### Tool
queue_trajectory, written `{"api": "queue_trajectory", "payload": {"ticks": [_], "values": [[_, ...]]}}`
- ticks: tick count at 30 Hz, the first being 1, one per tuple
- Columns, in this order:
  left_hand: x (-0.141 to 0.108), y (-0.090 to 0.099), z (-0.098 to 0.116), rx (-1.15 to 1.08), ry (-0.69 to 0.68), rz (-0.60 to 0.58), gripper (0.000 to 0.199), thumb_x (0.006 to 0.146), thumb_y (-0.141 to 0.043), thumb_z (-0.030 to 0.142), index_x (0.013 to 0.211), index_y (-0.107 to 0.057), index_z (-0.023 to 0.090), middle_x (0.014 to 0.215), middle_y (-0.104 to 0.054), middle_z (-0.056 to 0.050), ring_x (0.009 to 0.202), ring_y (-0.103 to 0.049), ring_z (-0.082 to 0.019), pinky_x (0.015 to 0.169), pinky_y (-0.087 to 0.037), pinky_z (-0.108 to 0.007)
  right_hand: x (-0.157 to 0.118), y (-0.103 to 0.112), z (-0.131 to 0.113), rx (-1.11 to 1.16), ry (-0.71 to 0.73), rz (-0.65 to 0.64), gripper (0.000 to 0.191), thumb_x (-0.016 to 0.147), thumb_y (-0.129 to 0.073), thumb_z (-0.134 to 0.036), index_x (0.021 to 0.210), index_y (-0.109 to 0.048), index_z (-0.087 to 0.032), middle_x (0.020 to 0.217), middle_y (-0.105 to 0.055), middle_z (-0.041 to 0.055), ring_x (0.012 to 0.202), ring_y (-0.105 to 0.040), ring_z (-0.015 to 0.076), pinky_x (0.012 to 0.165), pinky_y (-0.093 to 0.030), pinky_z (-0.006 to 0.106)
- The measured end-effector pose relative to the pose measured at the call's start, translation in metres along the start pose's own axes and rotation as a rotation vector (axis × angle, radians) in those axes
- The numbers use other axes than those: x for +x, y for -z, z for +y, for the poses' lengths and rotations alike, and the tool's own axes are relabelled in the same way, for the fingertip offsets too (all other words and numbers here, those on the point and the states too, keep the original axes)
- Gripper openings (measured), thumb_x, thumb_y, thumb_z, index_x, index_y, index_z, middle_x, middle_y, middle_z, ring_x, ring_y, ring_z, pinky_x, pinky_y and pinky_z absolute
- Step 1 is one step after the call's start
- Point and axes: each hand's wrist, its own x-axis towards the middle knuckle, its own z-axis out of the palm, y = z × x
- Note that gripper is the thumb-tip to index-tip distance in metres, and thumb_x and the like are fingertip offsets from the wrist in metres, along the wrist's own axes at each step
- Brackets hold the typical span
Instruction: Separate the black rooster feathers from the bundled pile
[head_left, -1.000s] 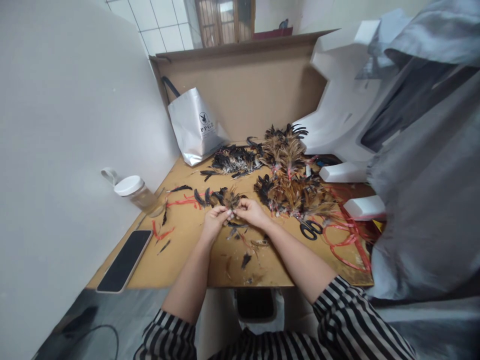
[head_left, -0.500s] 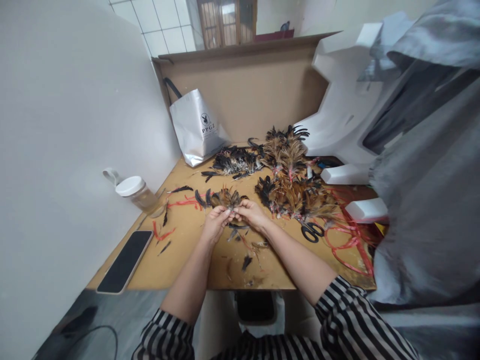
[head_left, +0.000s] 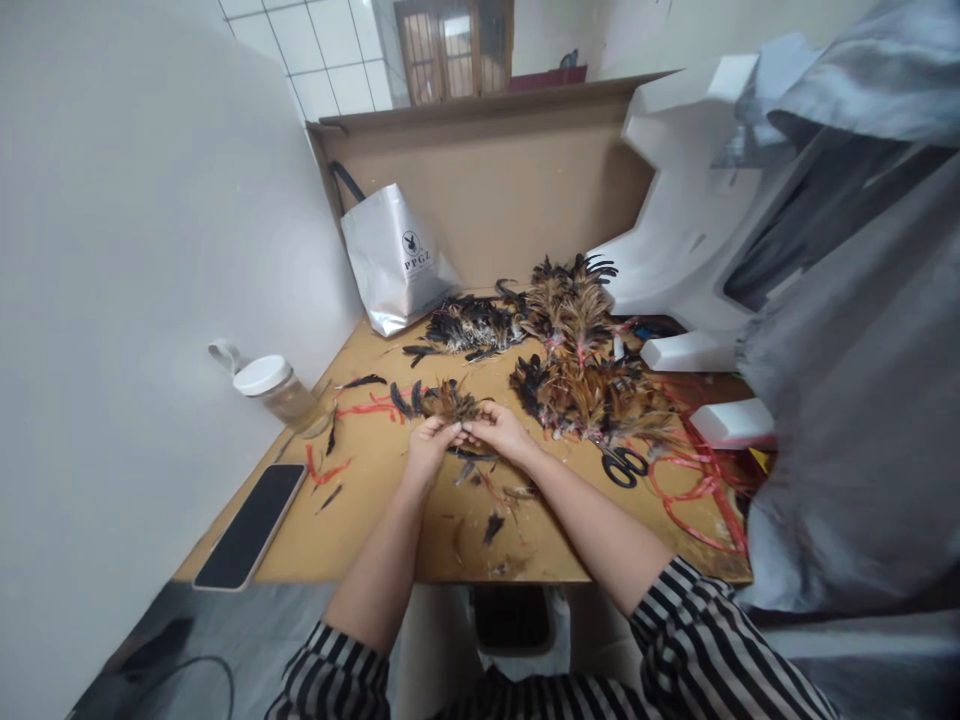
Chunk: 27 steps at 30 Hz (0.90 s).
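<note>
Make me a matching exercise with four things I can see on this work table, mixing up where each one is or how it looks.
1. phone
2. silver bag
3. scissors
4. feather bunch

A. pinched between the fingers of the left hand and right hand
B. dark-screened, at the near left of the table
C. black-handled, to the right of both hands
D. printed with "PPGZ", towards the back

Right pairs: 1-B, 2-D, 3-C, 4-A
</note>
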Motion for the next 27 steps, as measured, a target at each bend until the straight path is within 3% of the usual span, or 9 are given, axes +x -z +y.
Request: {"api": "queue_trajectory", "payload": {"ticks": [5,12,19,27], "values": [[-0.0014,-0.0033,0.0022,0.037,-0.037,-0.005,0.020,0.056,-0.071,0.025,0.066,-0.059,0.012,0.058,-0.063,-0.001,0.052,-0.057,-0.010,0.057,-0.046,-0.024,-0.0001,-0.0035,-0.0026,-0.006,0.013,0.047,0.030,0.058,-0.068,-0.036,0.068,-0.049,-0.015,0.051,-0.055,-0.0039,0.043,-0.048,0.0059,0.043,-0.035,0.017],[-0.0036,-0.0047,0.0046,-0.015,0.035,-0.071,0.019,0.062,-0.068,0.026,0.070,-0.059,0.011,0.063,-0.064,-0.004,0.057,-0.058,-0.010,0.056,-0.043,-0.021,0.0008,-0.0046,-0.0015,0.147,-0.034,0.072,0.028,0.059,-0.068,-0.036,0.062,-0.052,-0.013,0.052,-0.058,-0.0014,0.042,-0.048,0.0051,0.043,-0.036,0.017],[-0.0039,-0.0060,0.0074,0.062,0.094,-0.092,0.021,0.059,-0.070,0.025,0.070,-0.058,0.011,0.064,-0.064,-0.005,0.057,-0.057,-0.010,0.052,-0.041,-0.019,0.0008,-0.0060,-0.0016,0.095,-0.041,0.109,0.027,0.061,-0.066,-0.037,0.059,-0.052,-0.013,0.048,-0.058,-0.0009,0.042,-0.050,0.0066,0.043,-0.038,0.018],[-0.0030,-0.0025,0.0050,0.072,0.022,-0.098,0.019,0.060,-0.068,0.026,0.069,-0.057,0.013,0.057,-0.059,0.000,0.049,-0.049,-0.007,0.048,-0.035,-0.019,0.0014,-0.0088,0.0002,0.123,-0.037,0.134,0.028,0.060,-0.066,-0.037,0.060,-0.048,-0.016,0.044,-0.056,-0.0040,0.037,-0.047,0.0064,0.039,-0.036,0.017]]}}
